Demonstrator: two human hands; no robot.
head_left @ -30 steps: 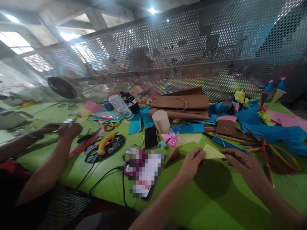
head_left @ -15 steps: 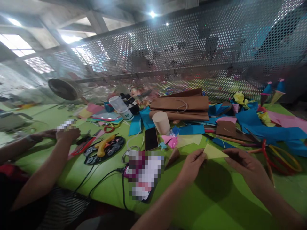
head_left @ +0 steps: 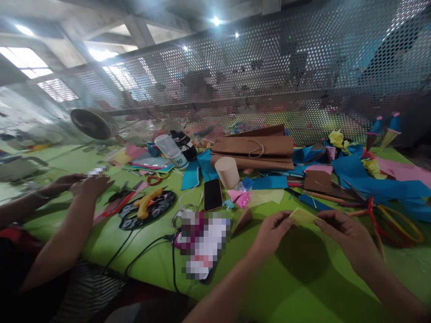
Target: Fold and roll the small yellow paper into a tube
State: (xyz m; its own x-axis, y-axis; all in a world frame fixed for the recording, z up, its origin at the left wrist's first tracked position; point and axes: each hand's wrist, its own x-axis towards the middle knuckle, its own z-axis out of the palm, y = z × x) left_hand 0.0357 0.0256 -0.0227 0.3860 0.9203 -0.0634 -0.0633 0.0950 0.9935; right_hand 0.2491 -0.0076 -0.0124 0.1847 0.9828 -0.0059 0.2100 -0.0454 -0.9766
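A small piece of yellow paper [head_left: 303, 217] is held just above the green table, between my two hands. My left hand [head_left: 274, 229] pinches its left end between thumb and fingers. At the right end, my right hand [head_left: 343, 231] has its thumb and fingertips closed on the paper. A folded brown paper piece [head_left: 243, 220] lies to the left of my left hand. Scissors with red and yellow handles [head_left: 393, 222] rest right of my right hand. Blue paper strips [head_left: 314, 202] lie just beyond the hands.
Behind are a paper roll [head_left: 226, 172], a black phone [head_left: 213, 194], a rolled brown sheet [head_left: 252, 150] and a plastic bottle [head_left: 171, 152]. A glue gun [head_left: 150, 204] sits on a black tray at left. A co-worker's hands [head_left: 90, 181] hold something blurred at far left. Perforated metal screen [head_left: 235, 80] stands behind.
The yellow paper has gone from a pointed triangular shape to a narrower, folded-looking strip. My right hand's fingers have closed in on its end. The co-worker's hands shifted slightly.
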